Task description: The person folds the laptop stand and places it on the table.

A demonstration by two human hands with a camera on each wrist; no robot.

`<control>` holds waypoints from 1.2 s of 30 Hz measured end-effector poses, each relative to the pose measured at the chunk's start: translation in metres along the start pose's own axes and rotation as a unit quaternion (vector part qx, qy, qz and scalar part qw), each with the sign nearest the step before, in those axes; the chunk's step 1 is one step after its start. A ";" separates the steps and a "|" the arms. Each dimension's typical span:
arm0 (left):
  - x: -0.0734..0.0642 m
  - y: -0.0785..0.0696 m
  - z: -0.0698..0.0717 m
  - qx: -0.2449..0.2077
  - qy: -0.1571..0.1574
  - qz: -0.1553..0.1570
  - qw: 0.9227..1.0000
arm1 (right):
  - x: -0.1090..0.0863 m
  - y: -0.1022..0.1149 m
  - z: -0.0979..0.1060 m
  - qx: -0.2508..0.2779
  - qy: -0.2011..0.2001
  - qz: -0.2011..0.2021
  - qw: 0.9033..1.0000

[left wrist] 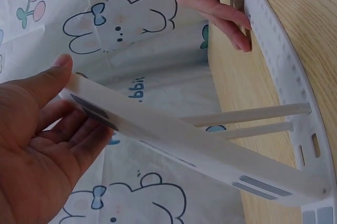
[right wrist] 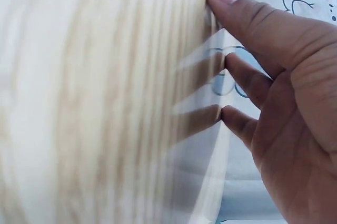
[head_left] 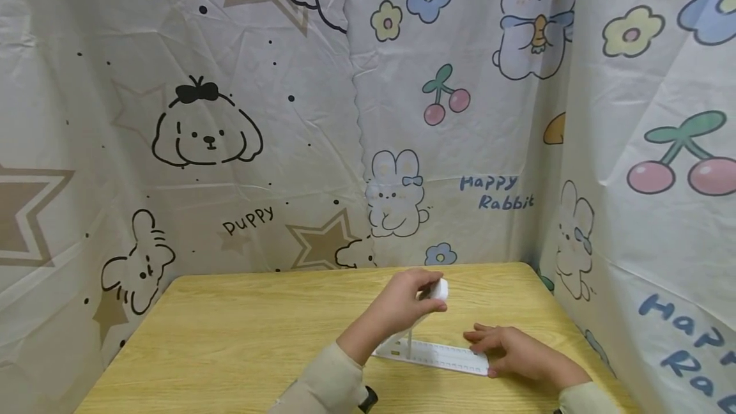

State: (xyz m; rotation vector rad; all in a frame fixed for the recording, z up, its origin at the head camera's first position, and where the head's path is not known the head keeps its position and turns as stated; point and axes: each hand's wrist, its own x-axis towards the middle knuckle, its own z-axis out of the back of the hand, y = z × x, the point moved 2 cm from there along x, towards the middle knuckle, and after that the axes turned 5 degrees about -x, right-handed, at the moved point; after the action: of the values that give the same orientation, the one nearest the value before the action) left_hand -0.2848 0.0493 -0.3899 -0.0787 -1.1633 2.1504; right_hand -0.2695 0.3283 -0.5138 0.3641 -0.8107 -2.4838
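Observation:
A white folding stand (head_left: 448, 358) lies with its long notched base flat on the table. Its upper arm (left wrist: 158, 124), with grey pads, is raised at a slant, and two thin support legs (left wrist: 253, 113) run from it down to the base. My left hand (head_left: 407, 302) holds the raised end of that arm between thumb and fingers. At the base's right end my right hand (head_left: 520, 353) grips it, thumb on the near side and fingers on the far side. The right wrist view shows the right hand's fingertips (right wrist: 225, 109) against the tabletop; the stand is barely visible there.
The light wooden table (head_left: 230, 337) reaches back to a printed fabric curtain (head_left: 310, 133), which also hangs along the left and right sides. A black band (head_left: 368, 399) shows near my left sleeve.

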 end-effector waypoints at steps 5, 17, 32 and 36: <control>0.000 0.002 0.001 -0.003 0.000 -0.016 1.000 | 0.001 -0.001 -0.001 0.002 -0.007 0.004 1.000; 0.001 0.014 0.009 -0.009 0.021 -0.052 0.998 | -0.004 0.008 -0.011 -0.014 -0.017 -0.003 1.000; -0.002 0.016 0.006 -0.003 -0.002 -0.062 0.998 | 0.000 0.011 -0.011 -0.005 -0.022 0.003 1.000; -0.001 0.018 0.010 -0.004 0.009 -0.069 0.998 | -0.002 0.023 -0.015 -0.015 -0.023 0.005 1.000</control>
State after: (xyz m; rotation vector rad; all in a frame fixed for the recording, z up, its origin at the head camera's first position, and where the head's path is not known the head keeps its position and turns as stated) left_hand -0.2970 0.0349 -0.3986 -0.0200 -1.1327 2.0206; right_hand -0.2529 0.3060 -0.5115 0.2934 -0.7918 -2.5010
